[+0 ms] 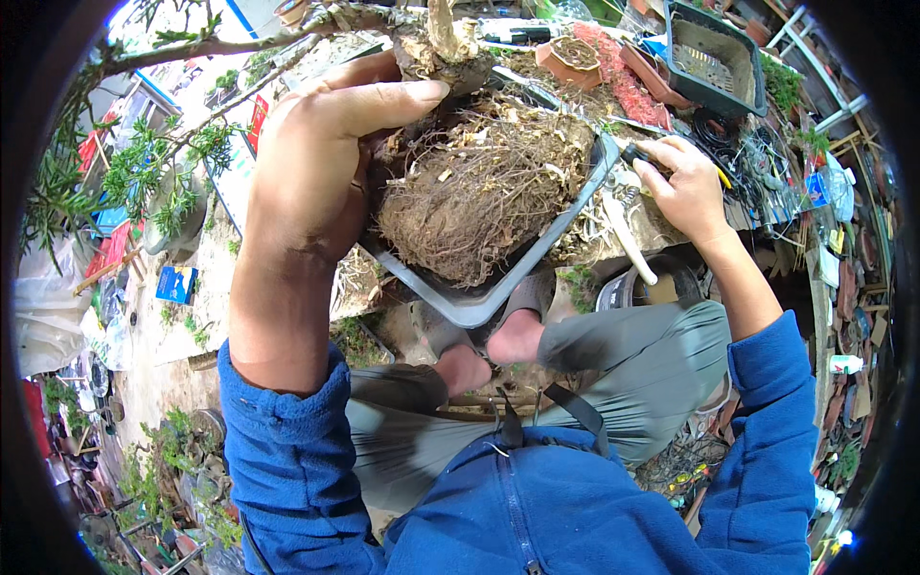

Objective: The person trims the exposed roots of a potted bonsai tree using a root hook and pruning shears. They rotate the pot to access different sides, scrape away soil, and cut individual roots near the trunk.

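Note:
My left hand [331,153] is wrapped round the thick base of a trunk [446,59] that belongs to a small conifer. Below the trunk hangs a brown root ball [479,192], matted with fine bare roots. It sits tilted inside a grey rectangular plastic pot [460,311], whose near corner points toward me. To the right of the rim, my right hand [680,182] is closed on a slim hand tool [632,153]; a dark part and a bit of yellow show, but its kind is hidden by the fingers. Green needle branches [153,182] spread to the left.
A pale stick-like handle [628,240] lies at the bench edge below my right hand. Behind are a terracotta pot [570,62], red netting [632,81] and a dark green plastic tray [714,62]. Black wire coils [728,134] lie at right, a blue box [176,285] at left.

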`<state>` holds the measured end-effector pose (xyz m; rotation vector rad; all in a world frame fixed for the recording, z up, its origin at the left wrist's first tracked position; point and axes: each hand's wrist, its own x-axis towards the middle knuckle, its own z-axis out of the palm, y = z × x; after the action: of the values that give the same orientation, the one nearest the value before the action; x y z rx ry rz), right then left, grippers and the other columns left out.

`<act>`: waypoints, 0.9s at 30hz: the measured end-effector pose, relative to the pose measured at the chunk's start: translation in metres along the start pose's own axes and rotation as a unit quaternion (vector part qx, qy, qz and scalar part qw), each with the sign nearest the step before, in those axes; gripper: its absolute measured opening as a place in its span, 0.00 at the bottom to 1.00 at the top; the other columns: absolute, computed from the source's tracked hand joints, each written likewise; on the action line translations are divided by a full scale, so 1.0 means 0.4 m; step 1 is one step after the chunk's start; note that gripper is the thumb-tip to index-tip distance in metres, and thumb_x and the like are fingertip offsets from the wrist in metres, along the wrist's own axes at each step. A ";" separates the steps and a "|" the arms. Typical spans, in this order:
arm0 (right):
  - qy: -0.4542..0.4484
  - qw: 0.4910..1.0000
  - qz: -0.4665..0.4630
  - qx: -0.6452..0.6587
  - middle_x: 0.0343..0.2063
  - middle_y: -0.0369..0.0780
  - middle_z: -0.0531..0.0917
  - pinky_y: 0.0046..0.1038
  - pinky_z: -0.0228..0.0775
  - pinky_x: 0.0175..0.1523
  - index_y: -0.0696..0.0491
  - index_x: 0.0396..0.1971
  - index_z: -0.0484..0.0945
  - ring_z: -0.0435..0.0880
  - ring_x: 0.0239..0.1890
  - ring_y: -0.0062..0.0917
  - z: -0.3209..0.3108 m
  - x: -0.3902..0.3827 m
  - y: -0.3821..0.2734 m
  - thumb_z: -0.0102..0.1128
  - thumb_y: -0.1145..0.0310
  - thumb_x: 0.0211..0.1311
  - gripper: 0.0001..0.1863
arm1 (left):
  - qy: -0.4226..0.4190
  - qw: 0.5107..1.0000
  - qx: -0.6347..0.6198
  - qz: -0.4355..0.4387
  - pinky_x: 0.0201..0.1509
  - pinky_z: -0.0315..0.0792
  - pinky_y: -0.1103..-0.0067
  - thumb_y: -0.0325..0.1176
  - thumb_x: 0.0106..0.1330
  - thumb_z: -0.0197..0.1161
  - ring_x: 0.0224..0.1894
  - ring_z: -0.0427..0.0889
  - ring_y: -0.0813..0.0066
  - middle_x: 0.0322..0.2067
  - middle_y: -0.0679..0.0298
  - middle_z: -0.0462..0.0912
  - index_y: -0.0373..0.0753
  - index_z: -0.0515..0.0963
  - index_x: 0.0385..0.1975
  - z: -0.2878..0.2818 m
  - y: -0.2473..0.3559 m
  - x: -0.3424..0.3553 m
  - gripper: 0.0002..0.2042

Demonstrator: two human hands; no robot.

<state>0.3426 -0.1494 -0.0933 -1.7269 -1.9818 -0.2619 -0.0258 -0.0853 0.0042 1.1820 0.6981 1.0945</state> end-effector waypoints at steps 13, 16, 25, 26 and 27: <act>0.010 1.000 0.025 0.002 0.37 0.45 0.87 0.36 0.78 0.50 0.54 0.42 0.89 0.86 0.42 0.40 0.017 0.006 0.005 0.71 0.67 0.58 0.13 | -0.007 0.991 0.132 0.021 0.55 0.76 0.77 0.32 0.60 0.56 0.44 0.85 0.70 0.46 0.54 0.87 0.23 0.80 0.54 -0.001 0.002 0.013 0.24; -0.011 0.999 0.034 -0.003 0.37 0.45 0.87 0.35 0.78 0.49 0.53 0.43 0.89 0.86 0.41 0.40 0.016 0.009 0.009 0.72 0.67 0.58 0.13 | -0.042 0.998 0.044 0.012 0.56 0.78 0.75 0.26 0.65 0.71 0.46 0.85 0.71 0.46 0.54 0.87 0.23 0.79 0.56 0.003 0.000 -0.002 0.21; 0.015 1.000 -0.008 -0.018 0.35 0.43 0.86 0.37 0.77 0.49 0.53 0.38 0.89 0.85 0.41 0.40 0.028 0.004 0.022 0.72 0.67 0.56 0.11 | -0.049 0.969 0.239 0.045 0.50 0.77 0.79 0.26 0.57 0.76 0.42 0.84 0.76 0.42 0.59 0.88 0.26 0.82 0.52 -0.062 0.033 0.046 0.22; 0.013 1.000 0.000 -0.017 0.36 0.42 0.86 0.37 0.77 0.50 0.52 0.38 0.89 0.85 0.42 0.40 0.029 0.004 0.020 0.72 0.67 0.57 0.10 | -0.085 0.961 0.260 0.035 0.46 0.76 0.80 0.26 0.56 0.77 0.39 0.84 0.78 0.39 0.61 0.89 0.27 0.84 0.49 -0.075 0.038 0.059 0.20; 0.013 1.000 0.004 -0.026 0.35 0.42 0.85 0.38 0.77 0.49 0.51 0.37 0.88 0.85 0.42 0.39 0.031 0.003 0.018 0.71 0.67 0.56 0.09 | -0.069 0.955 0.290 -0.002 0.45 0.76 0.80 0.26 0.55 0.77 0.38 0.83 0.79 0.38 0.62 0.89 0.28 0.84 0.48 -0.089 0.045 0.064 0.20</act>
<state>0.3465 -0.1413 -0.1046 -1.7540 -1.9658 -0.3353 -0.0539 -0.0482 0.0144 1.7354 0.9469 0.8099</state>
